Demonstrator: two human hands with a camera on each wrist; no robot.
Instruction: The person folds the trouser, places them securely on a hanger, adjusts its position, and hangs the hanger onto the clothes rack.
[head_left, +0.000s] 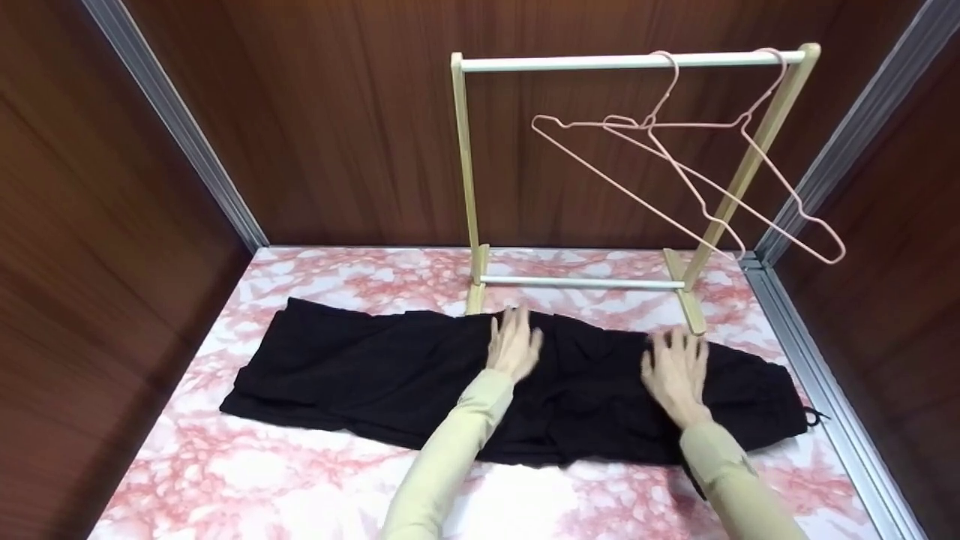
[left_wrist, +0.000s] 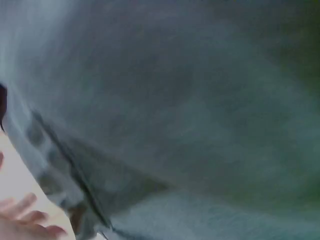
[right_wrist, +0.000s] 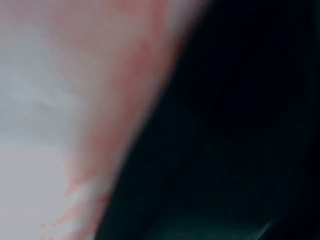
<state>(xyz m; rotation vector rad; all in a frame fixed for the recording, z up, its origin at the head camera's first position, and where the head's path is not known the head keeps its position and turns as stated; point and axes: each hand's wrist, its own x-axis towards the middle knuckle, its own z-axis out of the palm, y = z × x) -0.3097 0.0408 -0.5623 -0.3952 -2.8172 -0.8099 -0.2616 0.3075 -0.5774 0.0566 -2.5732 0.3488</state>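
Black trousers (head_left: 360, 367) lie lengthwise across the table, folded into a long strip, with a small drawstring loop (head_left: 814, 415) poking out at the right end. My left hand (head_left: 516, 349) rests near the far edge at their middle, fingers spread. Farther right, my right hand (head_left: 679, 371) is over the same cloth, fingers apart and slightly bent, a little blurred. Dark cloth (left_wrist: 165, 100) fills most of the left wrist view, with some blurred fingers (left_wrist: 25, 215) at lower left. In the right wrist view, black cloth (right_wrist: 225, 130) covers the right side.
Behind the trousers stands a small wooden rack (head_left: 466, 165) with a white top rail (head_left: 555, 64). Two pink wire hangers (head_left: 630, 193) hang toward its right side. The table (head_left: 247, 472) has a red-and-white marbled top. Brown wood-look panels (head_left: 315, 135) enclose the back and sides.
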